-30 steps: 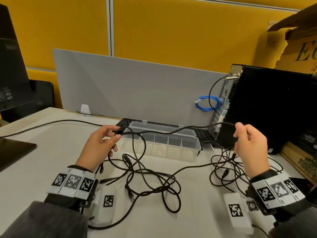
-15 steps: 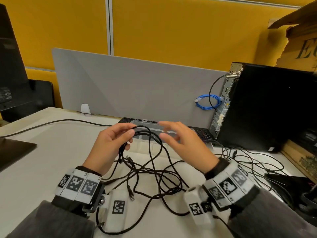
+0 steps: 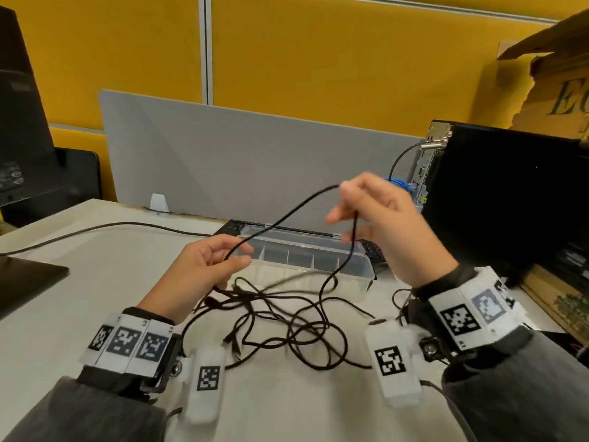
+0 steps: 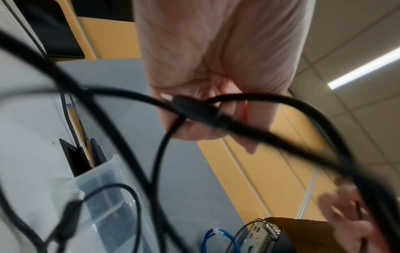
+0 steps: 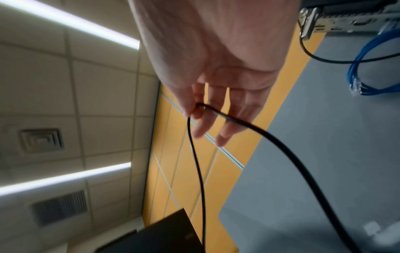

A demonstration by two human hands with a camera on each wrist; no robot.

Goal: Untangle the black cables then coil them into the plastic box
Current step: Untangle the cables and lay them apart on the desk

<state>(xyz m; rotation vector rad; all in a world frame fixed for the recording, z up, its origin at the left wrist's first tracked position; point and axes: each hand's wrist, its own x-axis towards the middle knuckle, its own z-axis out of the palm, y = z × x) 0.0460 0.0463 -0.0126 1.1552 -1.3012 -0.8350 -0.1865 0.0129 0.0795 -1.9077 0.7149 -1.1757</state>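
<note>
Since half a second ago the right hand point(image 3: 387, 229) has risen, now pinching a loop of black cable point(image 3: 288, 215) between thumb and forefinger above the plastic box point(image 3: 360, 267). The left hand point(image 3: 204, 269) is gripping several strands and a plug; the remaining cables are lying tangled on the desk point(image 3: 79, 282).
</note>
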